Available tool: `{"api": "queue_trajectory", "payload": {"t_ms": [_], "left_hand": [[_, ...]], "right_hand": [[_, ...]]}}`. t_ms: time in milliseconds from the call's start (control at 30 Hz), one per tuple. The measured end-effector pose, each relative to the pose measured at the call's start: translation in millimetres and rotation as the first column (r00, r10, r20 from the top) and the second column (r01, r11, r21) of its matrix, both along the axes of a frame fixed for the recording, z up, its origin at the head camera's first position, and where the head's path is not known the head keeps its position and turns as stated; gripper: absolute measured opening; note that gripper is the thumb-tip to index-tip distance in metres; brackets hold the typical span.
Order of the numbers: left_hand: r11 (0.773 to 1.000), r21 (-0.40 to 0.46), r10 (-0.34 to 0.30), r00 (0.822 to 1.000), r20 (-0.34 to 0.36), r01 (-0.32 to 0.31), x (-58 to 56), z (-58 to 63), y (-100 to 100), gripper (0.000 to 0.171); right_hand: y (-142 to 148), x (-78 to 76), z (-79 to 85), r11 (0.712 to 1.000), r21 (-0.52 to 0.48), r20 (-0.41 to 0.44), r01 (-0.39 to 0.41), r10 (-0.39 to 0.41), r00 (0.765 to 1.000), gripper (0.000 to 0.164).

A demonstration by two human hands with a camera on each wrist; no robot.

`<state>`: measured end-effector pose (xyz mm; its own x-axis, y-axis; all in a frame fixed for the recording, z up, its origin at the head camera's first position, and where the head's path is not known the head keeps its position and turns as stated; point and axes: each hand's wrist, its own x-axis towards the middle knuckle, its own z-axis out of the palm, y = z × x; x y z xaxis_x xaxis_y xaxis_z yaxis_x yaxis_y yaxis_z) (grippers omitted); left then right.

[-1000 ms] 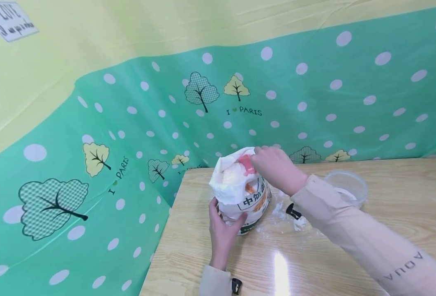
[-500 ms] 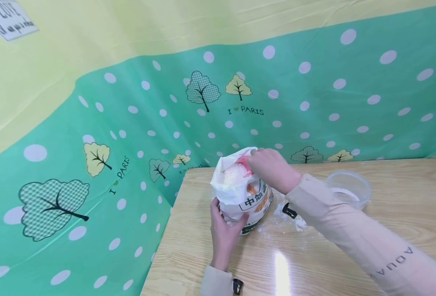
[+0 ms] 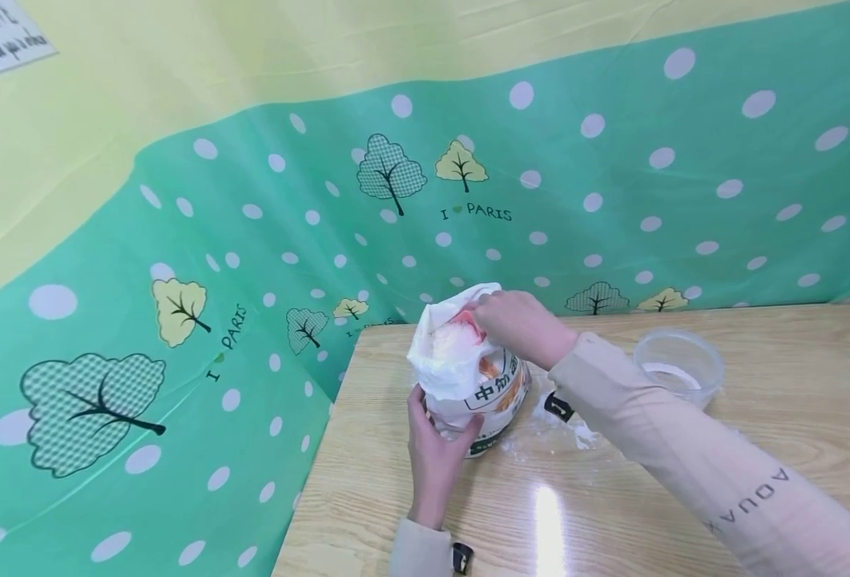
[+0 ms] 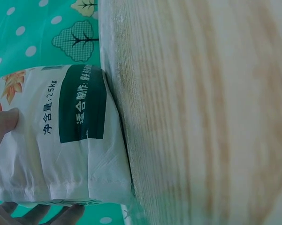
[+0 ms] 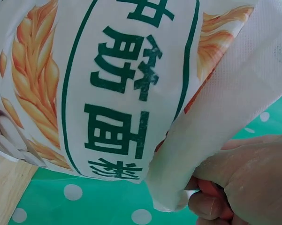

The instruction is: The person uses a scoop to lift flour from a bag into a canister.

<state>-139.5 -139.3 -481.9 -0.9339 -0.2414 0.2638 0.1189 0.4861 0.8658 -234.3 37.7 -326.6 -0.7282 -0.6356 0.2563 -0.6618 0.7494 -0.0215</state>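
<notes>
A white flour bag (image 3: 453, 381) with its mouth rolled open stands on the table, white flour showing at the top. My left hand (image 3: 435, 453) grips its near lower side, the thumb on the front and the fingers round the other side, as the left wrist view shows. In my right hand (image 3: 518, 322) is a red scoop (image 3: 471, 324), dipped into the bag's mouth. The right wrist view shows the fingers curled round its red handle (image 5: 212, 191), beside the folded bag rim (image 5: 201, 136). The scoop's far end is hidden in the bag.
A clear plastic bowl (image 3: 713, 377) with something white inside stands right of the bag, partly behind the right sleeve. Spilled white powder (image 3: 583, 437) lies on the wooden table (image 3: 482, 529) between them. A green and yellow patterned cloth (image 3: 309, 240) hangs close behind and at the left.
My right hand has moved slightly left and down, taking the red scoop deeper into the bag's mouth. The left hand keeps its grip on the bag.
</notes>
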Motion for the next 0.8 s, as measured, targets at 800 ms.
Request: {"api": "queue_trajectory", "payload": {"t_ms": [800], "left_hand": [[1.000, 0.022, -0.022, 1.000, -0.012, 0.022, -1.0, -1.1, 0, 0.092]], "right_hand": [[-5, -13.7, -6.9, 0.991, -0.091, 0.147, -0.100, 0.112, 0.983, 0.032]]}}
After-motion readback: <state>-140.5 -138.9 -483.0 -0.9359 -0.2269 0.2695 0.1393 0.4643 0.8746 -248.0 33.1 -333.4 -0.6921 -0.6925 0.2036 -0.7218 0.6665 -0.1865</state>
